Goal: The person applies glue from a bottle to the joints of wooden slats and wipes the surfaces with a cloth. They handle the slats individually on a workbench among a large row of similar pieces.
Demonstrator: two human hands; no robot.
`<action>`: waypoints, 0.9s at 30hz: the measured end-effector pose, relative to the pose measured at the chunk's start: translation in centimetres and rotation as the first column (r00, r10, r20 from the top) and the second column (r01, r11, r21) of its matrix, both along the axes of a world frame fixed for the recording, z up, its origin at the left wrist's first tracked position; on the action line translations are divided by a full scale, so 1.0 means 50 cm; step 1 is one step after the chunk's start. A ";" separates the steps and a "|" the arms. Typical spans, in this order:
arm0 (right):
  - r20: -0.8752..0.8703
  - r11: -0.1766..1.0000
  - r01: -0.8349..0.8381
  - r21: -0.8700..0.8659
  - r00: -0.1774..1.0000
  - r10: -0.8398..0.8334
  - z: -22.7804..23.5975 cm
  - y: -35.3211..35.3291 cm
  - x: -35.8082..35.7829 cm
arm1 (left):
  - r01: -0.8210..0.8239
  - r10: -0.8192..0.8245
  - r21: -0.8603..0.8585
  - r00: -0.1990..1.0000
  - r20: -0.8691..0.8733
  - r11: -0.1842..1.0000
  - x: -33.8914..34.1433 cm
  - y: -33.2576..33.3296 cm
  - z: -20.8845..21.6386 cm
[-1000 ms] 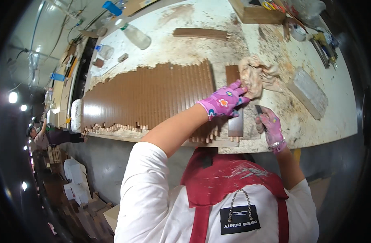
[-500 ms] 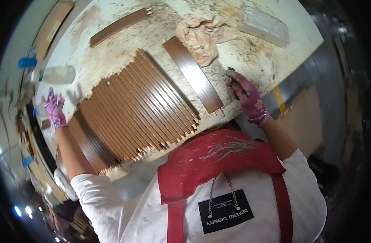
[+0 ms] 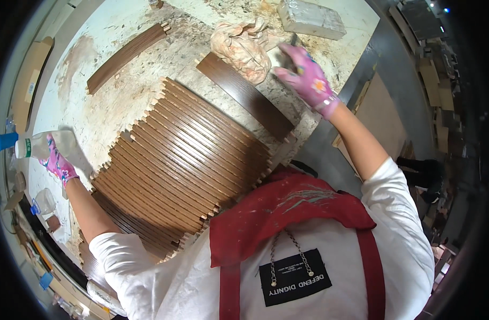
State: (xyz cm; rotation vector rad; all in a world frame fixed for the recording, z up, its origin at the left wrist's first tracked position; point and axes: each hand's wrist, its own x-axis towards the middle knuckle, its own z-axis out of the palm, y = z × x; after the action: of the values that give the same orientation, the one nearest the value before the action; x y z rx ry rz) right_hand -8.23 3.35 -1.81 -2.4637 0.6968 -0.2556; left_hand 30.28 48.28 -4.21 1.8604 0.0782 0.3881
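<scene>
My left hand [image 3: 58, 163], in a pink flowered glove, is at a clear plastic bottle [image 3: 61, 143] lying on its side at the left. A finger lies across the bottle; the other fingers are partly hidden. On the right, my right hand [image 3: 307, 80], gloved alike, hovers beside a crumpled, stained cloth [image 3: 239, 50], its thumb and forefinger apart. A small dark object [image 3: 293, 39] sticks out past its fingers, seemingly held by them; its kind is unclear. Between my hands lies a tight row of brown wooden slats [image 3: 175, 160] with pale tenoned ends.
One separate brown board [image 3: 247, 96] lies right of the row, and another slat [image 3: 126, 60] lies farther back. A plastic-wrapped block [image 3: 311, 20] sits at the back of the stained white table [image 3: 63, 109]. At the left are a blue-capped container [image 3: 43, 202] and cardboard [image 3: 34, 85].
My left hand has reached the bottle, from which it was apart. My right hand has moved away from me, up beside the cloth, and its fingers have spread somewhat. The view has shifted.
</scene>
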 end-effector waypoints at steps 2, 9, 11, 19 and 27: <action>-0.103 0.989 -0.024 -0.145 0.995 0.009 -0.031 0.011 0.079 | -0.010 0.009 0.026 0.999 0.041 1.000 -0.001 0.010 0.004; 0.176 0.981 0.191 0.017 0.966 -0.191 -0.068 -0.068 0.222 | 0.164 -0.155 -0.138 0.985 0.076 0.977 0.002 0.020 -0.010; 0.143 0.965 0.245 0.094 0.956 -0.256 0.017 -0.096 0.249 | 0.123 -0.096 -0.156 0.980 0.173 0.980 -0.030 0.029 -0.006; 0.306 0.984 -0.077 -0.161 0.944 0.124 0.022 -0.223 0.215 | 0.100 -0.153 0.155 0.913 0.378 0.983 -0.217 0.082 0.173; 0.241 0.676 -0.578 0.458 0.812 0.531 -0.015 -0.125 0.086 | 0.287 -0.284 -0.023 0.955 0.086 0.958 -0.705 -0.137 0.325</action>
State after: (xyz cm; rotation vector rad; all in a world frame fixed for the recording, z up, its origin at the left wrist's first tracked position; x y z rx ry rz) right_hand -3.91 -2.91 -2.55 -1.9983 -0.0669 0.0627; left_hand -4.97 41.42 12.05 1.7868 -0.2368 0.2591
